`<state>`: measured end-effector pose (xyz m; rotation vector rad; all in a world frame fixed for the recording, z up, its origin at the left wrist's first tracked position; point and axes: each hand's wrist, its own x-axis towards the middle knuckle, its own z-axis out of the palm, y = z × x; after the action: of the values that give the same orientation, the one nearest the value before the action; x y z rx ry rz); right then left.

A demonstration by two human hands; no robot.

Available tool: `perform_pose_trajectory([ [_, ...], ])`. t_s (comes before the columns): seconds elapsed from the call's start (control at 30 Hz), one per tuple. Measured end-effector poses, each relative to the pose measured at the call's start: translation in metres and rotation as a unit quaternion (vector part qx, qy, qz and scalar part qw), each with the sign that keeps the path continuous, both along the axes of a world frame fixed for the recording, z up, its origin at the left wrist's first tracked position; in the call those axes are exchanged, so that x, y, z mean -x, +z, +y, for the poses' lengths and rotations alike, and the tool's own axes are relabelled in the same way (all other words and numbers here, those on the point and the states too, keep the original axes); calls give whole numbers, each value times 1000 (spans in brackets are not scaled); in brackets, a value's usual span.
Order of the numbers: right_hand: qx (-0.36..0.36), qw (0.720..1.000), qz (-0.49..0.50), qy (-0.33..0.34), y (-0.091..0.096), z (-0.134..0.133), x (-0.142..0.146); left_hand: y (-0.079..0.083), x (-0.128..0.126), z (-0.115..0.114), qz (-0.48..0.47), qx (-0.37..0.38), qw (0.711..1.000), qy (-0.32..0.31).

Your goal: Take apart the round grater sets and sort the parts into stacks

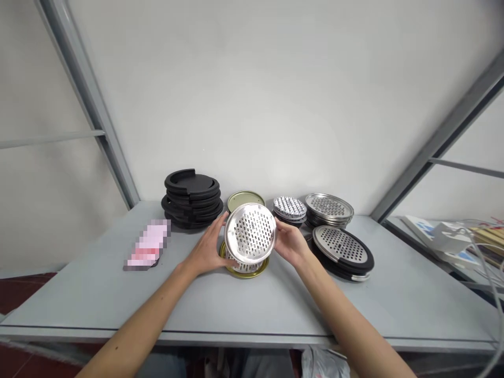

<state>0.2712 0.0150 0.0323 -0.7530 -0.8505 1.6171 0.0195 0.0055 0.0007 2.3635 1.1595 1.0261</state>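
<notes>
A round silver grater disc (251,233) is tilted up toward me over the middle of the table. My right hand (290,241) grips its right edge, with the fingertips partly behind the rim. On the other side my left hand (210,248) curves around the left edge, fingers at the upper left and thumb low in front. Directly below sits a gold-rimmed round piece (252,274) with another perforated grater surface inside, mostly covered by the held disc. Behind the disc lies a round gold-coloured lid or tray (244,198).
Black ring-shaped holders (192,197) are stacked at the back left, near a blurred pink object (148,244). Small grater discs (290,206) and larger silver ones (329,206) form piles at the back right. Black-rimmed graters (342,247) lie before them. A white cable (488,278) hangs far right.
</notes>
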Motion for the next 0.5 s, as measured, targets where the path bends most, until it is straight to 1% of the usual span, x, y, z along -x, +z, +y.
perform_pose_trajectory([
  [0.1, 11, 1000, 1, 24, -9, 3, 0, 0, 0, 0, 7, -4, 1000, -17],
  [0.23, 65, 997, 25, 36, -15, 3, 2, 0, 0, 0, 19, -12, 999, -33],
  [0.3, 84, 996, 11, 34, -17, 2, 4, 1, 0, -1, 28, -13, 999, -37],
  [0.37, 81, 996, -34, 20, -20, 1, 6, 2, -1, -1, 38, -5, 998, -40],
  [0.4, 66, 995, -72, 3, -22, 0, 6, 2, -1, -2, 43, -1, 998, -41],
  [0.47, 11, 985, -168, -44, -25, 0, 6, 2, -1, -2, 47, 9, 998, -45],
  [0.5, -25, 972, -223, -69, -27, -1, 5, 2, -1, -2, 49, 14, 998, -48],
])
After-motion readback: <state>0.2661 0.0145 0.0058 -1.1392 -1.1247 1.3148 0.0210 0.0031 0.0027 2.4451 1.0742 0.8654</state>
